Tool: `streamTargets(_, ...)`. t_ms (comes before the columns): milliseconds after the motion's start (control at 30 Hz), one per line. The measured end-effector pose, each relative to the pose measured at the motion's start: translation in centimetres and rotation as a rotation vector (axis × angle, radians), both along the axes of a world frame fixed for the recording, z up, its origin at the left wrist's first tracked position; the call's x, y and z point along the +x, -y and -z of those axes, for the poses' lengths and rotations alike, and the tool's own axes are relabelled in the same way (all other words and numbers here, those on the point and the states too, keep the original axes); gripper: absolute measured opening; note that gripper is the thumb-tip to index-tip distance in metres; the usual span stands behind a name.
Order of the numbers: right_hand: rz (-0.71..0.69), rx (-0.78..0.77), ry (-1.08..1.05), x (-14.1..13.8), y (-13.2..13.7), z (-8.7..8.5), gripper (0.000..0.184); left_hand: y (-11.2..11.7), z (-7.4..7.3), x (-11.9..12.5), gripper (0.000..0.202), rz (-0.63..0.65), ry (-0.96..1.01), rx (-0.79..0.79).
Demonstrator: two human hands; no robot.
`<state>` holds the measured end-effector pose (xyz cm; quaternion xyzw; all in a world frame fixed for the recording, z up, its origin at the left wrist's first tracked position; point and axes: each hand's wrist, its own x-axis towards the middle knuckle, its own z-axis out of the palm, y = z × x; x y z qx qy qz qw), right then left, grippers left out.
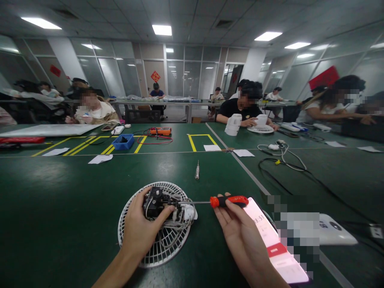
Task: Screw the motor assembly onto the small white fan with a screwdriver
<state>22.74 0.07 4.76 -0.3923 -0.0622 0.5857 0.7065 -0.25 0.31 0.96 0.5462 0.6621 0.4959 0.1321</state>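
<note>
Left hand [141, 224] is curled round the black motor [156, 198], thumb on one side and fingers on the other, while the right hand [240, 228], palm up, pinches the red and black screwdriver [216, 201]. I'm guiding from far off, so I think of slips, big things first. On the smooth green table [75, 208], the white grille [120, 230] could slide if I push too hard, as no hand seems to grip its rim. A swing of the right wrist could bump the phone [261, 218] right beside it. The motor sits on the grille, and I can't tell if it is fixed, so it might rock. The loose wires [177, 227] could catch on the shaft. The tip reaches the motor's side, but I can't see if it sits in a screw; a crooked push could make it jump and poke my left thumb. As for feel, the table looks flat and a bit shiny. The grille is round, like hard plastic, with thin bars like spokes. The phone has a flat, glowing face. The motor is boxy and dark, the wires pale and bendy. The screwdriver has a fat handle and a straight metal shaft. A small screwdriver [197, 173] lies ahead, thin and pointy.
</note>
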Motion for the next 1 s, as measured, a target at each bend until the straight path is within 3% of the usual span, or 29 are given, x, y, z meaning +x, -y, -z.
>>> streamTargets(367,-0.038,-0.075,0.007,-0.17,-0.08,0.27,0.054,0.02,-0.17,0.11,0.079,0.002,0.006,0.007)
streamTargets(1000,-0.056,-0.084,-0.005,0.07,-0.02,0.75,0.037,0.13,-0.20,0.06,0.080,0.000,-0.002,0.002)
